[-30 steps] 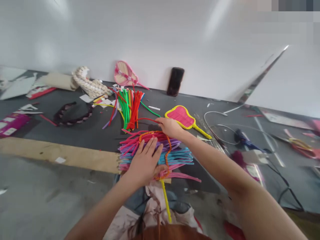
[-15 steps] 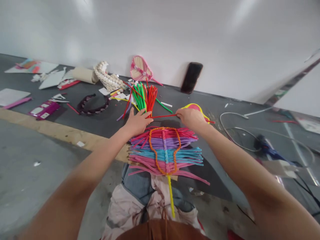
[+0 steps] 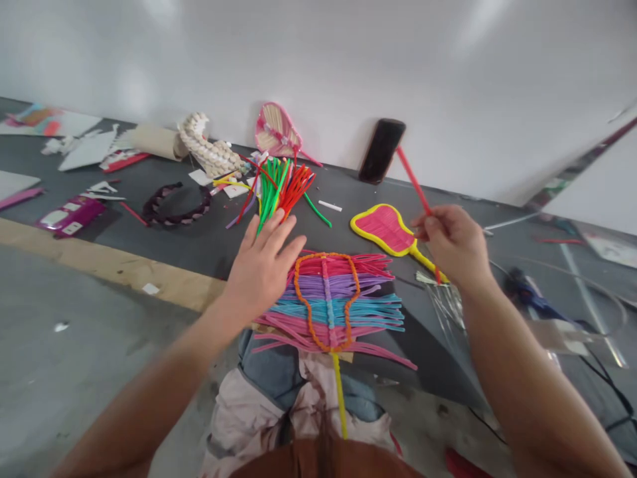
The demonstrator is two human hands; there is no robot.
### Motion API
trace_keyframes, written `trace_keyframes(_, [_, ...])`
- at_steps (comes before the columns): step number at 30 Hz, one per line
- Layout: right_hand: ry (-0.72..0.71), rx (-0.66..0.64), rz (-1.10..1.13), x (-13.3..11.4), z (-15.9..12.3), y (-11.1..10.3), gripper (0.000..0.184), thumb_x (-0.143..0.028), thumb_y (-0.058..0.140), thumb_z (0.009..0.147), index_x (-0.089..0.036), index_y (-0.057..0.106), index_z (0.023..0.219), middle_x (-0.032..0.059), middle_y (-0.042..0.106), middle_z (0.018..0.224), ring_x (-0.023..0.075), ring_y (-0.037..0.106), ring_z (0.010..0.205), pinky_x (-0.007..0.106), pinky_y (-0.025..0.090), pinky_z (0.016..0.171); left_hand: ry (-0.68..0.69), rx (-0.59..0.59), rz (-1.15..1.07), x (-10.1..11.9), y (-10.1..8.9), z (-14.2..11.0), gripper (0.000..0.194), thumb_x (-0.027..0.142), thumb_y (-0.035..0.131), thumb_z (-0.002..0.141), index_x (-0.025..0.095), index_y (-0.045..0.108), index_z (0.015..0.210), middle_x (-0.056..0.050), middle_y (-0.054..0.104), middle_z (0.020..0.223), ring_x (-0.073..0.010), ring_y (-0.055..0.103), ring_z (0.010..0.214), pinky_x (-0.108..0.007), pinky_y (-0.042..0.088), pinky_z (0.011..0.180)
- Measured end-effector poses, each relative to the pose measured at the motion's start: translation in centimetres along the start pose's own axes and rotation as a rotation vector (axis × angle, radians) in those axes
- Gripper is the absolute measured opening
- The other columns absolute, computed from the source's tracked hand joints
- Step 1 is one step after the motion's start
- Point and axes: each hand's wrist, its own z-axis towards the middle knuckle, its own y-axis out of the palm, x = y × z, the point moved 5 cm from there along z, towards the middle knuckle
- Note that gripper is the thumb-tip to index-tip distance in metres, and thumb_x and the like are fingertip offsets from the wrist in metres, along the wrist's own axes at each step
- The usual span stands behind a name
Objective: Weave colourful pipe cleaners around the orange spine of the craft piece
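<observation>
Red stem [image 3: 415,182] moves from lying taut across the desk [image 3: 199,249] to a raised tilt, clamped in the fingers of the right hand [image 3: 452,245]. Along the desk's near edge lie rows of coloured stems [image 3: 368,307] crossed by an orange outline [image 3: 359,285]. Left hand [image 3: 261,265] is open-fingered at the near end of the red-and-green bundle [image 3: 271,189]; contact cannot be told. Hands are well apart. Pink-and-yellow fan [image 3: 383,229] lies beside the right hand; a phone [image 3: 382,151] leans against the wall [image 3: 318,60].
</observation>
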Motion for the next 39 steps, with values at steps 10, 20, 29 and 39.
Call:
trace_keyframes(10, [-0.102, -0.084, 0.131, -5.1, -5.5, -1.5, 0.016, -0.03, 0.056, 0.088, -0.025, 0.069, 0.096, 0.0019, 0.067, 0.081, 0.014, 0.061, 0.069, 0.029, 0.051, 0.065, 0.318, -0.327, -0.169, 8.7, 3.2, -6.9, 0.092, 0.063, 0.071, 0.07, 0.037, 0.031, 0.148, -0.014, 0.033, 0.155, -0.0435, 0.026, 0.142, -0.069, 0.02, 0.109])
trace_keyframes(20, [-0.293, -0.487, -0.235, -3.1, -5.2, 7.5, 0.035, -0.017, 0.043, 0.09, -0.019, 0.069, 0.112, 0.0061, 0.074, 0.105, 0.0184, 0.069, 0.094, 0.028, 0.052, 0.084, 0.346, -0.529, -0.292, 8.6, 3.1, -5.9, 0.077, 0.046, 0.067, 0.082, 0.04, 0.028, 0.148, -0.014, 0.037, 0.152, -0.0405, 0.032, 0.14, -0.063, 0.029, 0.108])
trace_keyframes(29, [-0.414, -0.447, -0.572, -1.5, -3.3, 7.1, 0.034, -0.021, 0.045, 0.092, -0.024, 0.07, 0.116, 0.005, 0.075, 0.101, 0.0202, 0.07, 0.088, 0.029, 0.051, 0.072, -0.065, -0.278, -0.187, 4.3, 3.9, 0.6, 0.034, 0.012, 0.045, 0.092, 0.009, 0.056, 0.125, -0.014, 0.061, 0.106, -0.0254, 0.058, 0.1, -0.041, 0.05, 0.087])
trace_keyframes(39, [-0.573, -0.586, -0.735, -1.3, -2.8, 8.9, 0.031, -0.018, 0.05, 0.09, -0.025, 0.073, 0.109, 0.0056, 0.072, 0.091, 0.0194, 0.063, 0.082, 0.029, 0.044, 0.072, -0.165, -0.256, -0.236, 3.4, 7.6, 0.1, 0.023, 0.024, 0.047, 0.096, 0.014, 0.062, 0.111, -0.01, 0.06, 0.101, -0.0249, 0.054, 0.098, -0.042, 0.048, 0.087])
